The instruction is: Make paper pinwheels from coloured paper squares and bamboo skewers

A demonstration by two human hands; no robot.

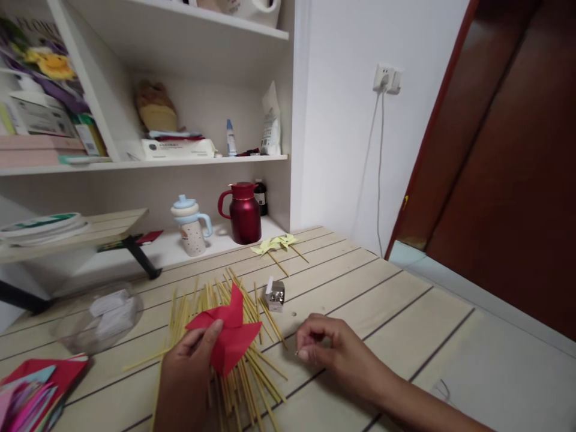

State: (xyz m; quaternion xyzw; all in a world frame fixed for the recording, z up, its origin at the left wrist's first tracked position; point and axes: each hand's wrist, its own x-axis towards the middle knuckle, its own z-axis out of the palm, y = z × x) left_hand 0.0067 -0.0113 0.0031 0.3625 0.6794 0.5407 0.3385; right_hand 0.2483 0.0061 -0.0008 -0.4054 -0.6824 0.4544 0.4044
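My left hand (198,354) pinches a red paper pinwheel (231,336) between thumb and fingers, above a spread of thin wooden sticks (245,384). Over the table to its right, my right hand (321,342) is closed, thumb against fingers, with a tiny metallic thing (296,353) at the tips, perhaps a pin. A small open box (274,295) with shiny contents stands behind the hands. Farther back lie two pale yellow pinwheels (274,243) on sticks.
Stacked coloured paper (38,390) lies at the front left, near a clear plastic dish (99,318) holding white pieces. A small raised stand (108,228) is at the left. A red jug (245,215) and a cup with a handle (191,228) stand on the shelf behind.
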